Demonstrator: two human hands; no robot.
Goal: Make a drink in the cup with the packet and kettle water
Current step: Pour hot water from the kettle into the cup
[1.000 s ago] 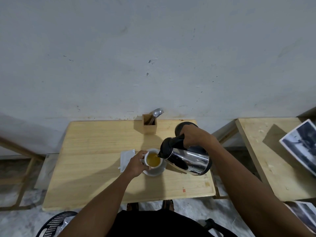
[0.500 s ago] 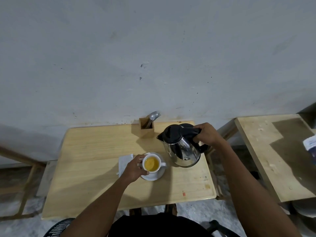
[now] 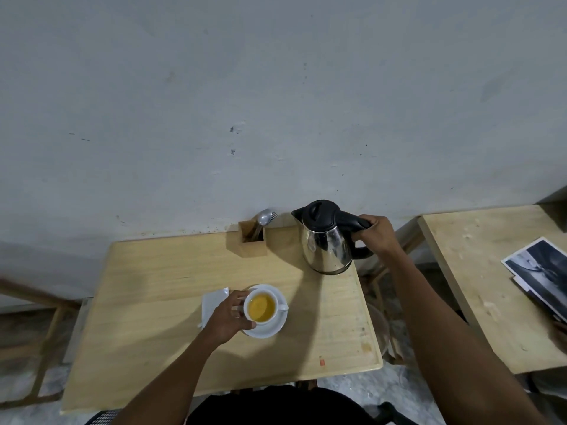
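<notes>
A white cup holding yellow-orange liquid stands on a white saucer near the middle of the wooden table. My left hand wraps the cup's left side. A steel kettle with a black lid and handle stands upright at the table's back right corner. My right hand grips its handle. A white packet lies flat just left of the saucer, partly under my left hand.
A small wooden holder with a spoon and fork stands against the wall left of the kettle. A second wooden table to the right carries dark printed sheets. A grey wall rises right behind the table.
The kettle went from tilted over the cup to upright, and moved back to the table's far right corner. My left hand stayed on the cup.
</notes>
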